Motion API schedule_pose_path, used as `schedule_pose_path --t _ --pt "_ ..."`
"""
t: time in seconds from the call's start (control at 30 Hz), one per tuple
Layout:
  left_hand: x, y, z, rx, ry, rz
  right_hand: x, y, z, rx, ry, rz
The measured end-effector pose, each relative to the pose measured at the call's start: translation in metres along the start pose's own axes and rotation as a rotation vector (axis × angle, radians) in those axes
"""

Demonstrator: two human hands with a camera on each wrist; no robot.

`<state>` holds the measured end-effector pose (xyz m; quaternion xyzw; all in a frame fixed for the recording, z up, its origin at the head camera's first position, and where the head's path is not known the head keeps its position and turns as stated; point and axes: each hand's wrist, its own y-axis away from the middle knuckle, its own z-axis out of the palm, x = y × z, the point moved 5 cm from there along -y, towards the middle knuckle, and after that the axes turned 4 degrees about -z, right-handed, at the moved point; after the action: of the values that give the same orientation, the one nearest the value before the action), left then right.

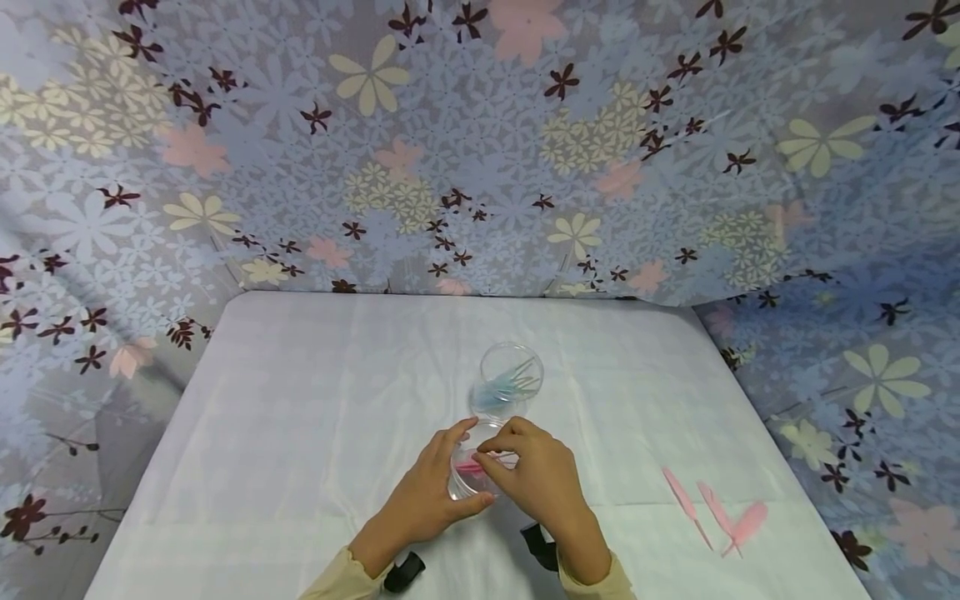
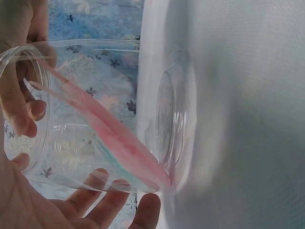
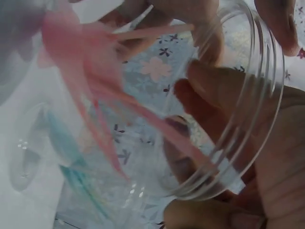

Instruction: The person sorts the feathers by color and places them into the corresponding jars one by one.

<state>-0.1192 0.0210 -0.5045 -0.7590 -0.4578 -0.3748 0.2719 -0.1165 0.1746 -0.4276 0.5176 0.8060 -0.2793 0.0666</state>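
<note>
A clear jar (image 2: 66,138) with pink feathers (image 2: 112,133) slanting inside, quills toward its mouth, stands near the table's front. My left hand (image 1: 429,490) grips it from the left, with the fingers (image 2: 95,179) spread along its wall. My right hand (image 1: 542,471) is over the mouth, thumb and fingertips drawn together on a pink feather among the quills. The right wrist view shows its fingers (image 3: 209,81) at the rim, partly behind the glass. Just behind stands a second clear jar (image 1: 512,346) holding several teal feathers (image 1: 498,392).
Three loose pink feathers (image 1: 681,493) lie on the white-covered table (image 1: 315,400) at the right. A flowered cloth (image 1: 480,158) hangs behind the table and down its sides. Black straps (image 1: 405,572) are at both wrists.
</note>
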Motion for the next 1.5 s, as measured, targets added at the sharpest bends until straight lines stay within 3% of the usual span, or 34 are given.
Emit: schedule_pose_path --t 0.17,0.33,0.43,0.57,0.7,0.87,1.03,1.2,1.5 --pt "-0.001 -0.001 -0.002 0.005 -0.001 -0.009 0.009 0.007 -0.007 0.111 -0.09 0.005" --pt "-0.001 0.0 -0.005 0.026 -0.006 -0.016 0.024 0.014 -0.02 0.268 -0.215 0.074" --pt "0.0 0.0 -0.008 0.047 -0.006 -0.015 0.035 0.02 -0.031 0.365 -0.231 0.109" --pt "0.001 -0.002 -0.008 0.049 0.007 -0.027 0.059 0.04 -0.047 0.46 -0.119 0.196" --pt "0.002 -0.002 -0.005 0.031 0.015 -0.027 0.094 0.085 -0.063 0.488 0.084 0.441" --pt "0.001 -0.002 -0.007 0.035 0.0 -0.015 0.139 0.15 -0.081 0.404 0.251 0.823" --pt "-0.003 -0.001 -0.009 0.035 0.006 -0.037 0.171 0.188 -0.093 0.166 0.261 1.066" --pt "-0.004 0.0 -0.004 0.009 0.009 -0.059 0.186 0.206 -0.096 -0.05 0.255 1.162" --pt "-0.002 0.0 0.001 0.005 0.008 -0.065 0.194 0.218 -0.095 -0.155 0.258 1.221"
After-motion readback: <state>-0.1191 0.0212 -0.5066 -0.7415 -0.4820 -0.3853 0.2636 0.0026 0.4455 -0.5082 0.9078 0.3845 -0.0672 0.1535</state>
